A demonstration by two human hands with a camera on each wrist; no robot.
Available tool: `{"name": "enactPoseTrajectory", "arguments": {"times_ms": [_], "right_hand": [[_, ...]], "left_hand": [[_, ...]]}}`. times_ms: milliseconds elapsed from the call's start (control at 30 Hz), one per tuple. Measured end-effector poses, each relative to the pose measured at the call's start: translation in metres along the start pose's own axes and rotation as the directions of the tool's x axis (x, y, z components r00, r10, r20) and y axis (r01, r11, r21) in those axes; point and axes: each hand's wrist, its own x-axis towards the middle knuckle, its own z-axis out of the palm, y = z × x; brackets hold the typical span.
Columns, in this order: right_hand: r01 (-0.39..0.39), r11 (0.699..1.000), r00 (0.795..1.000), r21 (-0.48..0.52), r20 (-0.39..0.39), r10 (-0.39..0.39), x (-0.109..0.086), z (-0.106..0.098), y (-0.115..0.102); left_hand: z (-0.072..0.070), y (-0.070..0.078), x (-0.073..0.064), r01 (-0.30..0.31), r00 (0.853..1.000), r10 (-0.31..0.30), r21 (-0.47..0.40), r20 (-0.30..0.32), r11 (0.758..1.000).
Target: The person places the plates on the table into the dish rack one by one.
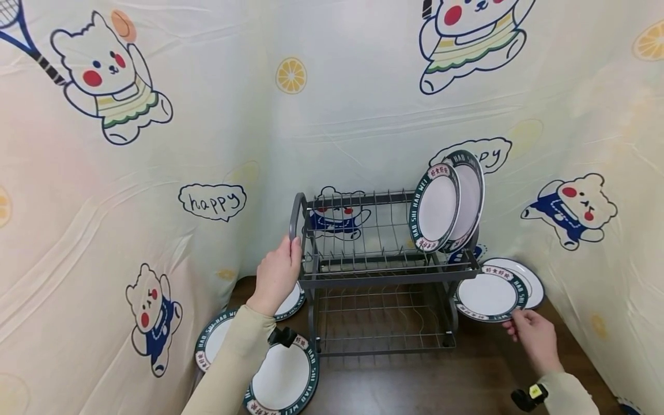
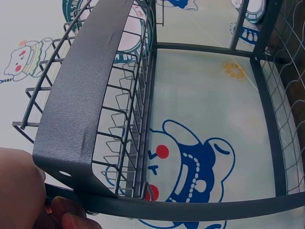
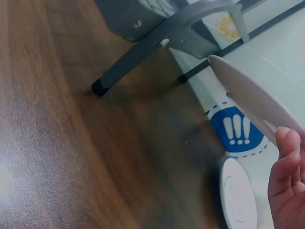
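My left hand [image 1: 277, 275] grips the left side frame of a dark grey two-tier dish rack [image 1: 389, 281]. In the left wrist view, its fingers [image 2: 71, 217] curl around the dark frame bar. My right hand [image 1: 534, 339] pinches the near rim of a plate [image 1: 487, 294] with a green lettered border. The right wrist view shows this plate [image 3: 257, 98] tilted and raised off the table, beside the rack's right leg. Two similar plates, one in front [image 1: 438, 207] and one behind [image 1: 473, 196], stand upright at the right end of the upper tier.
Another plate [image 1: 536, 286] lies behind the held one. At the left of the brown wooden table [image 1: 394, 383] are more green-rimmed plates: a near one [image 1: 284, 377], one at the far left [image 1: 214, 340] and one partly behind my left hand [image 1: 293, 302]. A printed curtain [image 1: 332, 115] surrounds the table.
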Motion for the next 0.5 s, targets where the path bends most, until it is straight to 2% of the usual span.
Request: {"name": "enactPoseTrajectory", "arguments": {"times_ms": [300, 500], "right_hand": [[0.043, 0.997, 0.998, 0.066, -0.052, -0.039, -0.012, -0.016, -0.022], [0.059, 0.994, 0.997, 0.097, -0.060, -0.053, -0.017, -0.026, -0.033]], "left_hand": [[-0.001, -0.001, 0.000, 0.005, 1.000, -0.005, 0.008, 0.010, 1.000], [-0.001, -0.001, 0.000, 0.009, 1.000, -0.010, 0.007, 0.013, 1.000]]}}
